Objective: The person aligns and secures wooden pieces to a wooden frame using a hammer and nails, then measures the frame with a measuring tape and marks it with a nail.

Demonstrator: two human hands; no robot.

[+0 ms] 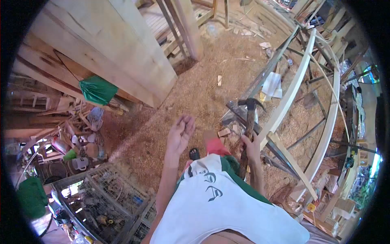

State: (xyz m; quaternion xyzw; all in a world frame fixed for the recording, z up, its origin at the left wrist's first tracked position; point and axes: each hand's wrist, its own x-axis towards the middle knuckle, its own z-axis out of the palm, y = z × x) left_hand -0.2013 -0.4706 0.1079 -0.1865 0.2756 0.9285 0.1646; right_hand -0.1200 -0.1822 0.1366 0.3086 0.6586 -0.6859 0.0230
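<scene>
My right hand (252, 147) is wrapped round the wooden handle of a claw hammer (249, 122), its dark metal head pointing away from me. Just right of that hand lies the end of a long, pale curved wooden beam (289, 106), part of a frame. A short light batten (290, 162) crosses near the same end. My left hand (181, 132) is raised over the sawdust floor, palm turned upward and fingers loosely bent. Nothing can be seen in it, and it touches nothing visible.
Sawdust covers the floor (211, 57), with wood offcuts (224, 132) near my feet. Tall wooden boards (109, 49) stand at upper left beside a green bag (98, 89). A wire-mesh cage (105, 191) is at lower left. Metal supports (308, 134) underlie the curved frame.
</scene>
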